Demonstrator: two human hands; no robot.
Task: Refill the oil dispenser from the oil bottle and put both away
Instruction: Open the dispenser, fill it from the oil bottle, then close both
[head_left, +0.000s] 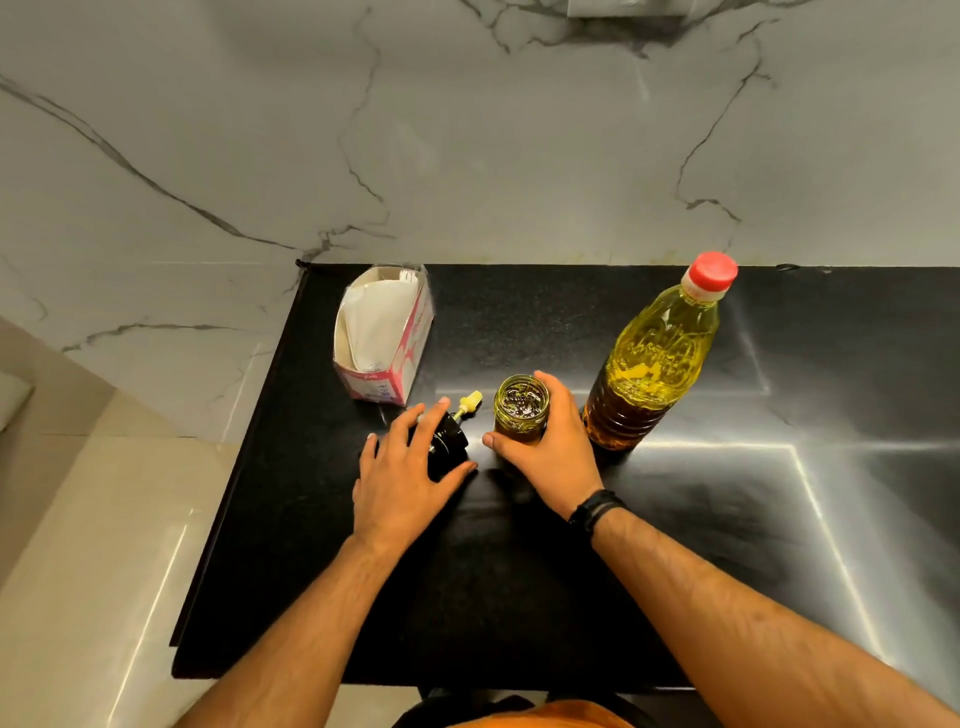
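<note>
Warm overhead light streaks glare across the glossy black counter (675, 519), with wide-angle bending at sharp-focused edges

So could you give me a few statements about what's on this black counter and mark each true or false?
1. The oil bottle has its red cap on. True.
2. The glass dispenser jar is closed. False: it stands open, and its black lid lies beside it.
3. The right hand grips the jar. True.
4. The left hand holds the bottle. False: it rests on the lid.
5. The tissue box stands right of the bottle. False: it is to the left.
</note>
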